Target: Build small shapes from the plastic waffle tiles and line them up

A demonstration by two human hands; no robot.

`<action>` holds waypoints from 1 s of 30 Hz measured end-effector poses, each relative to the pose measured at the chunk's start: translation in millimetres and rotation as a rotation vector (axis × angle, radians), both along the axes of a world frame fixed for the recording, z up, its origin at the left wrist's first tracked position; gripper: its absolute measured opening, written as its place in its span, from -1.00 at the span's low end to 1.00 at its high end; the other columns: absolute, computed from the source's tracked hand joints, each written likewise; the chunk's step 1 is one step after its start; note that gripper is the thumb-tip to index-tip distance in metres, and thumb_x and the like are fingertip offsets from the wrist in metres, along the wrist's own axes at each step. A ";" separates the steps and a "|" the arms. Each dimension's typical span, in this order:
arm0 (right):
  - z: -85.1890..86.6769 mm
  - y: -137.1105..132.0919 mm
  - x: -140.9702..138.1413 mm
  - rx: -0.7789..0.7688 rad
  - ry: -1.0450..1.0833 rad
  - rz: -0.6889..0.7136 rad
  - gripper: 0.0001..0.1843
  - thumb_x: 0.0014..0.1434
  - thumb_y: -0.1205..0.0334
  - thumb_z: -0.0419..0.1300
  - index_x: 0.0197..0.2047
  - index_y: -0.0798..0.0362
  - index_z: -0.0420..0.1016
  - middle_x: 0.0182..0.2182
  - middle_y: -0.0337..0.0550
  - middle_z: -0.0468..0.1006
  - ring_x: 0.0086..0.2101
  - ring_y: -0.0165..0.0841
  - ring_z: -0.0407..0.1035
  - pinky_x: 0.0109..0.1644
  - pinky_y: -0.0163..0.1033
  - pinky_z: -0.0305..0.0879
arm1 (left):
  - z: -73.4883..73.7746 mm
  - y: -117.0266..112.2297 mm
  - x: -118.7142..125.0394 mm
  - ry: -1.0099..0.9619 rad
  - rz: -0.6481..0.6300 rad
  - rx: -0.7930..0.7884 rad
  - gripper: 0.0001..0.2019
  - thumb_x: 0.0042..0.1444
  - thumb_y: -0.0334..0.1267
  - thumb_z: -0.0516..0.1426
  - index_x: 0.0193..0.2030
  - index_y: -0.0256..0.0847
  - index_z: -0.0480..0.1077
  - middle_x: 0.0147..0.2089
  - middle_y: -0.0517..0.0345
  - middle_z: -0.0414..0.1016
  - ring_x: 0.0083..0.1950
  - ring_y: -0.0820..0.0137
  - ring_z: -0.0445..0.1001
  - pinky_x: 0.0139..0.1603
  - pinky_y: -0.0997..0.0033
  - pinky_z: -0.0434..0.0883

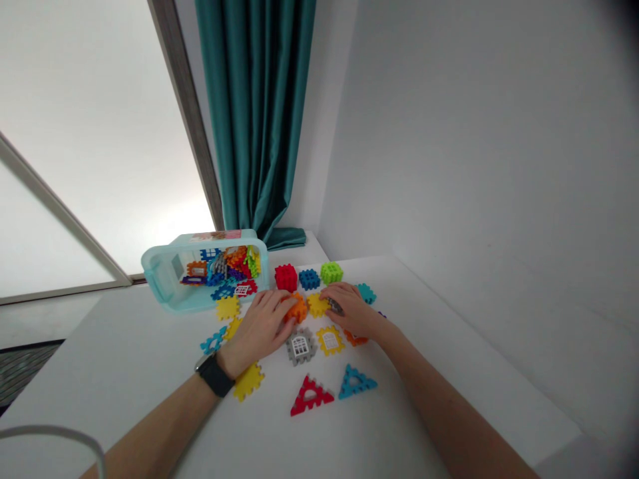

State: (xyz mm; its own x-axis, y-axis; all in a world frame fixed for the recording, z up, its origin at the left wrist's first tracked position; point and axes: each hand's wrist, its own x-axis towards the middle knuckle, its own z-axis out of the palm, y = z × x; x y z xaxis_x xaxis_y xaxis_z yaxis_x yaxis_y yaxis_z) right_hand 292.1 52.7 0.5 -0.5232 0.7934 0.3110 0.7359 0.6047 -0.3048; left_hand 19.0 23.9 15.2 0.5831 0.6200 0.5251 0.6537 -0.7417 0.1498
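Note:
My left hand [259, 326] lies over the table with its fingers curled around an orange block [297, 307]. A dark watch sits on that wrist. My right hand [349, 307] rests beside it, fingers closed on a yellow waffle piece [316, 304], with something grey under the fingers. Behind the hands stand a red cube [286, 277], a blue cube [309, 278] and a green cube [331, 271]. In front lie a grey window tile [300, 346], a yellow window tile [330, 340], a red triangle [310, 395] and a blue triangle [356, 382].
A pale turquoise bin [164, 279] lies on its side at the back left, with several coloured pieces spilling out. Loose yellow tiles [248, 381] and a blue piece [213, 342] lie near my left wrist. A white wall runs along the right; a teal curtain [254, 113] hangs behind.

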 end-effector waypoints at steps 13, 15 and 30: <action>4.0 -4.8 -1.3 0.034 -0.006 -0.018 -0.64 0.13 0.36 0.21 0.03 -0.02 0.48 0.11 -0.02 0.52 0.16 -0.11 0.32 0.29 0.13 0.19 | 1.8 -0.6 0.1 0.035 0.005 0.007 -0.73 0.27 -0.32 0.06 0.09 -0.21 0.37 0.10 -0.08 0.45 0.12 0.10 0.41 0.18 -0.01 0.34; 6.3 -7.8 -2.5 0.051 0.006 -0.019 -0.63 0.14 0.38 0.21 0.03 -0.01 0.48 0.10 -0.01 0.52 0.17 -0.12 0.32 0.30 0.13 0.18 | 2.0 -1.1 -0.3 0.038 -0.001 0.004 -0.74 0.27 -0.32 0.07 0.08 -0.20 0.38 0.09 -0.07 0.45 0.12 0.11 0.41 0.17 -0.01 0.34; 45.3 -40.6 -38.3 0.135 0.081 0.068 -0.73 0.28 0.33 0.12 0.03 0.00 0.46 0.04 -0.01 0.56 0.14 -0.14 0.35 0.28 0.11 0.20 | 20.4 -11.9 -17.4 0.093 0.021 -0.019 -0.77 0.27 -0.31 0.08 0.04 -0.19 0.39 0.11 -0.07 0.45 0.11 0.12 0.39 0.16 0.02 0.31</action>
State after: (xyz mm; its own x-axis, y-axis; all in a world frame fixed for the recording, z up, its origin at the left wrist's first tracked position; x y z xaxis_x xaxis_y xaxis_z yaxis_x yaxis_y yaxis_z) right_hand 253.7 12.0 45.7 -0.5428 0.7054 0.4558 0.6683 0.6915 -0.2744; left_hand 1.6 12.1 35.6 0.6155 0.6415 0.4578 0.6806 -0.7256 0.1016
